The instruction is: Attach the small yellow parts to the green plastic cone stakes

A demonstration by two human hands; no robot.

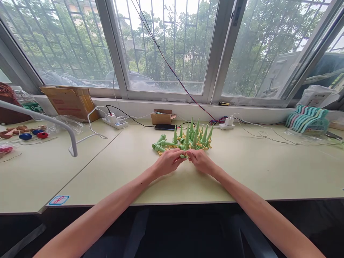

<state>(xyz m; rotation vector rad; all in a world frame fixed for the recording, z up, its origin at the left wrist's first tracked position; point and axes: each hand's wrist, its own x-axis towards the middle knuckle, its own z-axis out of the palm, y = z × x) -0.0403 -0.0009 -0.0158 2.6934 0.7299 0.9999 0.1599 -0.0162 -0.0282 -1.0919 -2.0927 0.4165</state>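
Note:
In the middle of the table, my left hand (pixel 170 160) is closed with its fingertips pinching a small green plastic spike piece (pixel 183 156), most of which the fingers cover. My right hand (pixel 201 161) meets it from the other side, its thumb and fingers pressed together close to the same piece; what lies inside that pinch is hidden. Just beyond both hands stands a cluster of green cone-shaped plastic spikes (pixel 197 132), points up, with small yellow valve-like parts near their bases. Several more green spikes (pixel 167 143) lie on their sides left of the cluster.
Behind the spikes are a black phone (pixel 165 127) and a small open cardboard box (pixel 162 117). Power strips (pixel 115 122) and cables run along the window ledge. Teal hangers (pixel 307 120) stand far right. A white curved metal arm (pixel 53 116) crosses the left side.

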